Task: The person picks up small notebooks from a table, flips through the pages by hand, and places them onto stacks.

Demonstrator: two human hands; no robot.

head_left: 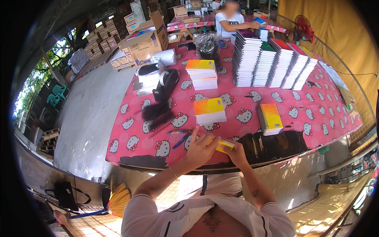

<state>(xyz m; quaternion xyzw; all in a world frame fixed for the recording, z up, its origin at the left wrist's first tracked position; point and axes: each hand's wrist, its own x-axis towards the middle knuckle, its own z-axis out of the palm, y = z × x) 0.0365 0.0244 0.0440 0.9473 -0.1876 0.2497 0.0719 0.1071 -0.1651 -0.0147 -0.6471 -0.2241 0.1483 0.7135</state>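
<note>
A small yellow notebook [223, 147] is at the table's near edge, between my two hands and partly hidden by them. My left hand [200, 148] is closed over its left part, the index finger pointing away along what looks like a dark binding coil. The right end of the notebook is gripped by my right hand [237, 154], thumb and fingers pressed together. Blue-handled pliers [181, 141] and a blue pen-like tool [177, 132] lie left of my left hand. Just beyond is a stack of yellow-orange notebooks [209, 111]. Loose black binding coils [158, 116] lie to the left.
Spiral-bound yellow notebooks [271, 118] are stacked at right; another yellow-orange stack [201, 74] stands farther back. Tall notebook piles [246, 59] rise at the far right. A black tape dispenser [166, 85] and a cardboard box [144, 48] sit left. A person [229, 21] works behind.
</note>
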